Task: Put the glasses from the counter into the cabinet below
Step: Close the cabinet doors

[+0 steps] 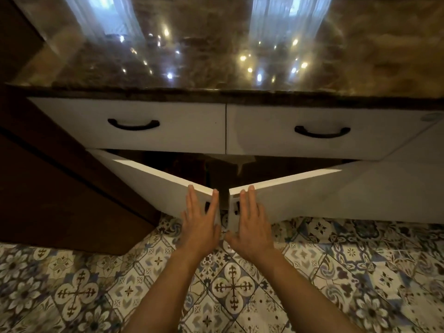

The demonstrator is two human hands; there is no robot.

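Both hands are seen from above, at the near middle of the scene.

The left hand [200, 222] is laid flat on the outer face of the left white cabinet door [149, 186]. Its fingers are straight and slightly spread, with the fingertips reaching the door's top edge. Nothing is gripped.

The right hand [252, 224] is laid in the same way on the right white cabinet door [324, 193]. Its fingers are straight and its thumb is pointed left toward the gap. Nothing is gripped.

Both doors are partly open and swung toward the near side, so a V is formed. Their free edges are set just apart, with a narrow gap between them. A small black door handle [237, 207] is partly seen beside the right hand's fingers.

The dark cabinet interior [192, 164] is seen as a wedge behind the doors, below the drawers. Its contents cannot be made out.

Above the doors, two white drawer fronts are set side by side: the left drawer [180, 126] with a curved black handle [133, 125], and the right drawer [264, 131] with a matching black handle [322, 132].

The polished brown marble counter [216, 56] is spread across the far part of the view. Reflections of lamps and curtained windows are seen on its surface.

A dark brown wooden panel [48, 188] is noted at the left. The floor of blue and white patterned tiles [233, 284] is seen under both forearms.
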